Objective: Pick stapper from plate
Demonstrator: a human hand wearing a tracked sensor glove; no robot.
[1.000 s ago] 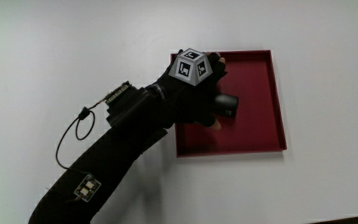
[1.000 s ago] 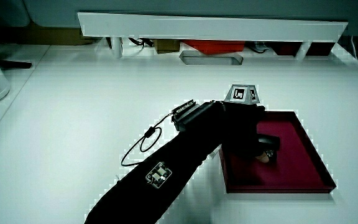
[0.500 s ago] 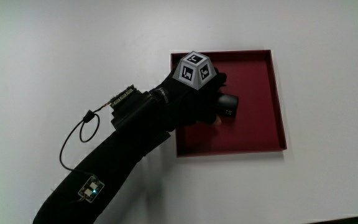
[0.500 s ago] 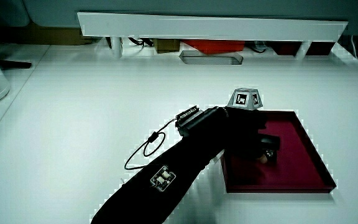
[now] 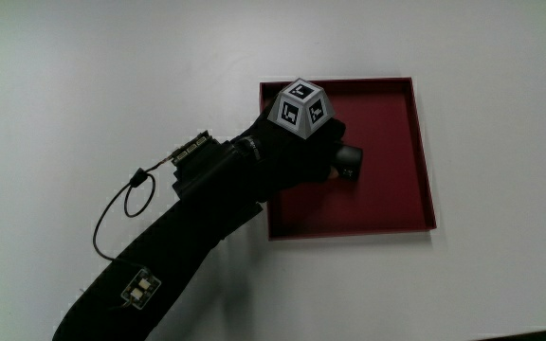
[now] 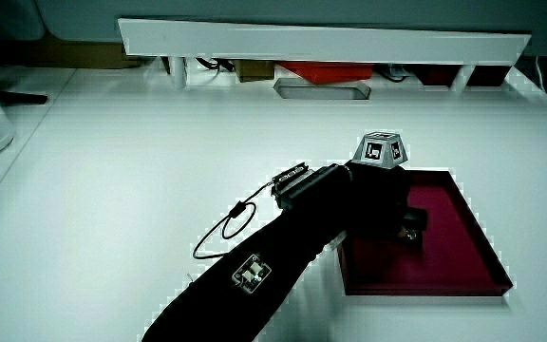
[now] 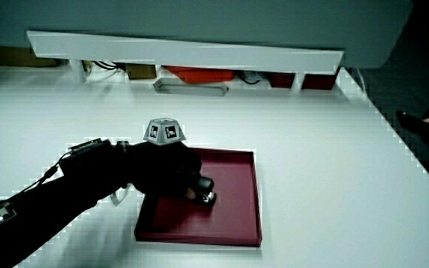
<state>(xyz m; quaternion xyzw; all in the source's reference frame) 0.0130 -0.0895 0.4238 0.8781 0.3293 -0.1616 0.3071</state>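
White worktop (image 5: 112, 76), bare over most of its surface. Lying on it: a dark red square tray (image 5: 396, 204), raised rim, flat on the surface, also seen in both side views (image 6: 463, 271) (image 7: 240, 223).

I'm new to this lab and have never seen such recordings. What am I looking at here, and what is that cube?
There is no machine: a person's hand in a black glove works at a white table. The small patterned cube sits on the back of the hand. The main view looks straight down; both side views look forward across the table toward a low white partition. On the table lies a dark red tray, and in it a small black stapler. The hand is over the tray, its fingers closed around the stapler, seen also in a side view.
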